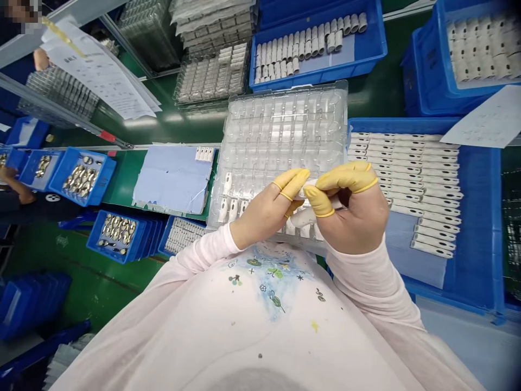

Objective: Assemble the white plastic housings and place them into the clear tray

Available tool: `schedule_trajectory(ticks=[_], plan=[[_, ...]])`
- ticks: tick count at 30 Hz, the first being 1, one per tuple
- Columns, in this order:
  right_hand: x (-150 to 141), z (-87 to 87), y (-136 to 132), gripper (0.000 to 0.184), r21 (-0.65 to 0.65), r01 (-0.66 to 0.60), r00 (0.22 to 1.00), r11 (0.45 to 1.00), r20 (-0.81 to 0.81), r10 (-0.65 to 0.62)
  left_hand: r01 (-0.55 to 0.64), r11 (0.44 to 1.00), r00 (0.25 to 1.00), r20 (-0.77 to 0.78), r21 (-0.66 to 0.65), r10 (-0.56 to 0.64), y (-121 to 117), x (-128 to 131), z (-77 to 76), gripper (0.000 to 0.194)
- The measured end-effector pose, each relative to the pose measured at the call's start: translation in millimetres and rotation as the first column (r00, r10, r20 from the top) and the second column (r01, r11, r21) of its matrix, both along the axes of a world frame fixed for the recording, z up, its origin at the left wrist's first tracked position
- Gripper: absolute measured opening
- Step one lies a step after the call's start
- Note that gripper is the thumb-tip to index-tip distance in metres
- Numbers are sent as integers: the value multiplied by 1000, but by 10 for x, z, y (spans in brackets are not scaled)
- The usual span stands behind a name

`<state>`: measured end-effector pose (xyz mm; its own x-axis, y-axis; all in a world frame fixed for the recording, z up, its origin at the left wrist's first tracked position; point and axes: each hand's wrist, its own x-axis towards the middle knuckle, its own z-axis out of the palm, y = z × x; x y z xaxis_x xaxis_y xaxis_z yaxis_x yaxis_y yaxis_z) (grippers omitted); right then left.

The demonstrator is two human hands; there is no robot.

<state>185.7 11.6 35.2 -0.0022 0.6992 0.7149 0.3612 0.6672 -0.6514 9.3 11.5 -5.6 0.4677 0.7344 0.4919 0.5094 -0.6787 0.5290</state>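
My left hand (273, 202) and my right hand (345, 203), with yellow covers on several fingers, meet over the near part of a clear plastic tray (280, 130). Between their fingertips they pinch a small white plastic part (310, 188), mostly hidden by the fingers. Another white piece (303, 218) shows just below, partly behind my right hand; I cannot tell whether it is held too. In the tray's near left pockets stand several white parts with a dark oval mark (223, 209). The pockets farther back show bare clear plastic.
To the right, a blue bin (480, 217) holds rows of white parts. Another blue bin (317, 68) with white cylinders stands behind the tray, beside stacked clear trays (211, 76). Left lie a blue sheet (171, 179) and bins of shiny metal parts (83, 179). A person's arm (18, 187) shows far left.
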Motion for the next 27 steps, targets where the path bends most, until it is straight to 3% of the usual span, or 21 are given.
schedule_trajectory(ticks=[2,4,6,9,11,12,14,17,23,27], plan=[[-26,40,19,14,-25,-58,997,998,-51,57,13,993,998,55,-122,-6,-70,-65,66,53],[-62,94,27,16,-51,-128,979,990,-169,118,103,935,984,174,-339,-45,-162,-107,180,59],[-107,146,23,19,-76,-197,945,977,-281,169,297,759,927,365,-579,-84,-250,-137,316,65],[-172,199,3,19,-102,-251,915,963,-351,201,573,380,785,619,-726,0,-331,-185,485,61],[-199,213,-15,16,-116,-272,909,955,-357,215,648,223,728,678,-728,98,-346,-218,541,54],[-206,213,-24,14,-134,-290,907,948,-353,228,666,182,713,689,-723,129,-345,-234,551,53],[-209,206,-42,13,-185,-328,909,926,-330,256,679,150,703,696,-718,147,-340,-258,549,58],[-217,186,-65,16,-222,-303,935,927,-257,244,674,157,707,692,-722,148,-344,-274,527,64],[-334,218,-90,14,-61,-98,972,993,-219,82,696,177,673,718,-696,177,-390,-282,524,59],[-409,212,-94,17,73,-6,967,997,-255,24,674,238,698,708,-700,107,-426,-298,534,60]])
